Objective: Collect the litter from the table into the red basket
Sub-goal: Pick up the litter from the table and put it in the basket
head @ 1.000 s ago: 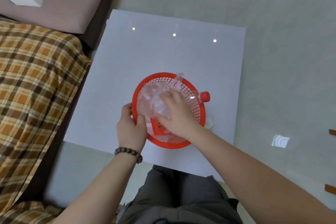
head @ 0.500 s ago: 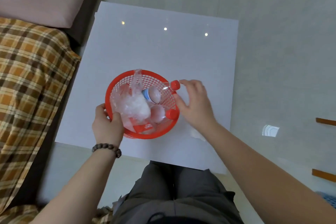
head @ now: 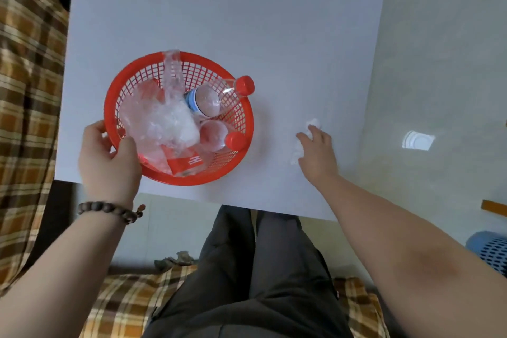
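Observation:
The red basket point(head: 131, 71) stands near the white table's point(head: 247, 22) front left edge. It holds clear plastic bags point(head: 162, 121), two clear bottles with red caps point(head: 244, 85) and a red packet point(head: 186, 163). My left hand point(head: 108, 162) grips the basket's near-left rim, thumb inside. To the right, a crumpled white tissue point(head: 312, 122) lies on the table. My right hand point(head: 318, 153) rests over it, fingers spread and touching it; most of the tissue is hidden beneath the hand.
A plaid-covered sofa point(head: 27, 90) runs along the left and under my legs. Pale tiled floor point(head: 439, 63) lies to the right, with a blue perforated basket point(head: 491, 250) at the right edge.
My right hand left the bottle at the basket's rim and moved right onto the tissue. My left hand still holds the basket. The camera has tilted closer and lower.

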The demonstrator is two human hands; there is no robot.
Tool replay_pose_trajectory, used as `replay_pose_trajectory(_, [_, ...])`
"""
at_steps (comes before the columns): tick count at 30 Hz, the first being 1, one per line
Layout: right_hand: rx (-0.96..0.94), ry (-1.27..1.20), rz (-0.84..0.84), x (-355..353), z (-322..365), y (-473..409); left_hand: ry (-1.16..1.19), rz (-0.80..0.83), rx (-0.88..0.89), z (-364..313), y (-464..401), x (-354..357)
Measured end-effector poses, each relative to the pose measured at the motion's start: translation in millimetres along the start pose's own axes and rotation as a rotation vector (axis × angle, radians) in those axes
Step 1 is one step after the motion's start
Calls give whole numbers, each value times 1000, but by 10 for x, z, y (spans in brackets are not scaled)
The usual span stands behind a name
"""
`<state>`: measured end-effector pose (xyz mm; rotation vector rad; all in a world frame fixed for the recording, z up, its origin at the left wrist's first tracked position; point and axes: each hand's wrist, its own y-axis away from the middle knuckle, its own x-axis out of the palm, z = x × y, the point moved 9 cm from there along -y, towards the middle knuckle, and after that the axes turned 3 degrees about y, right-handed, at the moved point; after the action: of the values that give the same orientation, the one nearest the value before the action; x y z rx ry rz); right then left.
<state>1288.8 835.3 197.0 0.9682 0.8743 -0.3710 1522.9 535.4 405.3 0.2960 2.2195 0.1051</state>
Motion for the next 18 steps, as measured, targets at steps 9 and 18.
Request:
replay_pose_trajectory(9, [109, -213, -222, -457, 133, -170, 20, 63, 46, -154, -2, 31])
replay_pose_trajectory(18, [-162, -678, -732, -2202, 1369, 749, 89, 127, 124, -527, 88, -293])
